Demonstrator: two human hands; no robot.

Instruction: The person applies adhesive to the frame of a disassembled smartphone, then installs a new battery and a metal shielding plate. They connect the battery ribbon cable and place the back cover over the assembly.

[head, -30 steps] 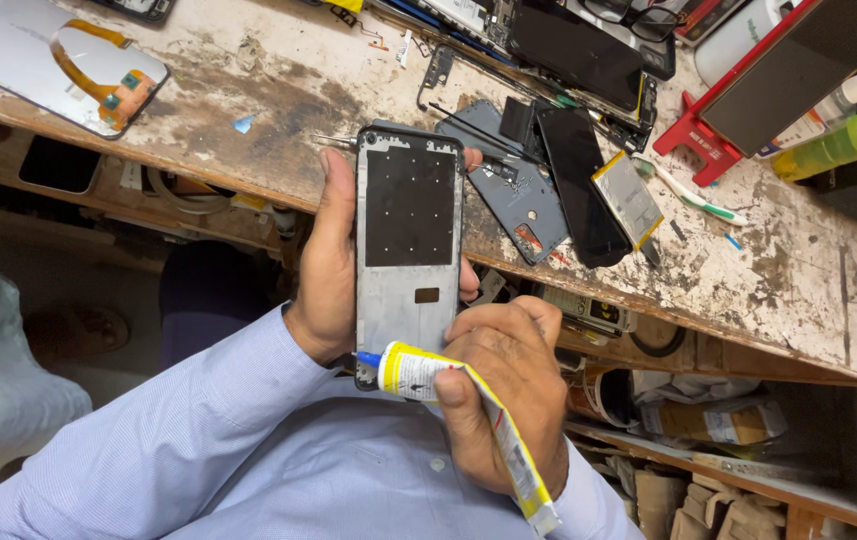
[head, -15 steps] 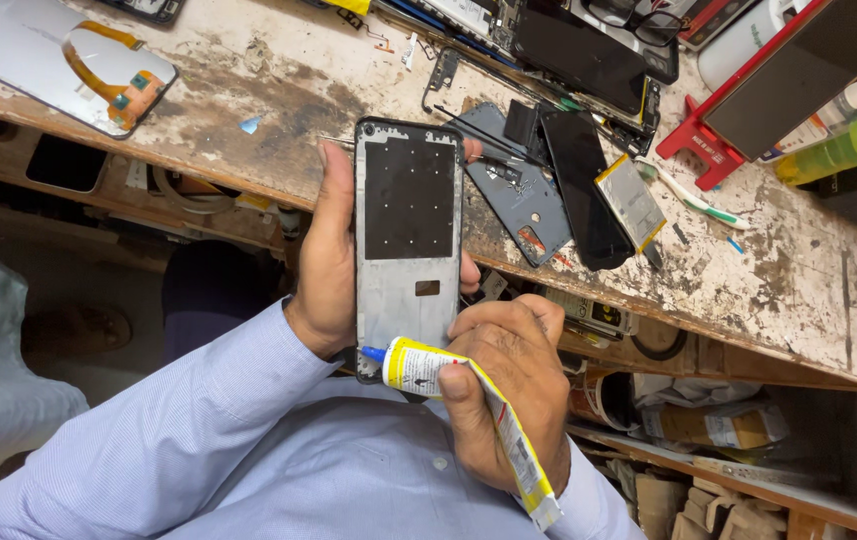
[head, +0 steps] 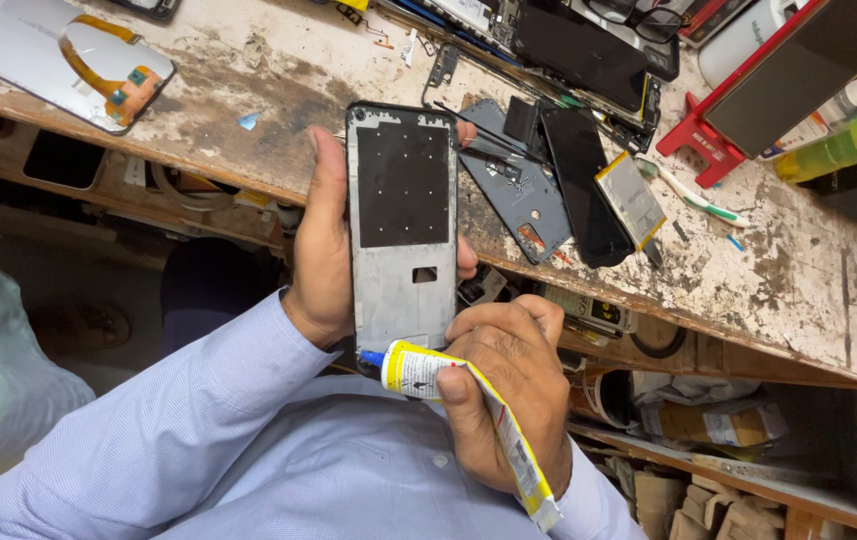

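Vs 1 s ago: barely any change. L hand (head: 324,250) keeps the phone frame (head: 401,230) in the same spot above the bench edge; R hand (head: 509,390) w/ glue tube (head: 449,400) sits as before, blue nozzle still at the frame's bottom-left corner. Judgement: glue work is parked at that corner, not yet running along an edge.

Frame: long axis runs near-far, top end toward the workbench (head: 799,290), bottom end toward the body, inner side facing up.

Tube: long axis diagonal, nozzle pointing left, crimped tail down-right.

Grip: L fingers wrapped round the frame's sides, pinching it. R thumb + fingers pressed tight on the tube body.
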